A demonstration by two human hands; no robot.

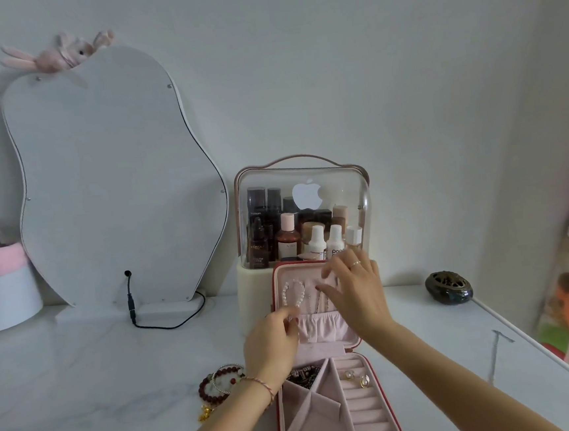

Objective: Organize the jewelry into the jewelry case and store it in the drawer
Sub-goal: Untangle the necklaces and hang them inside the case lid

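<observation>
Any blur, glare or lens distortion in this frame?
Head view: soft even light, faint shadows; wide-angle bending of the tabletop edge; right hand fingers slightly motion-blurred; faint reflections on the clear cosmetics box; the jewelry case stays sharp.

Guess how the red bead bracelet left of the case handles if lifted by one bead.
The bracelet is a loop of separate round beads, so it would likely sag and dangle, not hold shape. A gold charm hangs off it and may swing. On the glossy tabletop, a push would probably slide it.

Jewelry case (358, 411) base cut by bottom edge; necklace (321, 301) partly behind blurred right hand (355, 291)
</observation>
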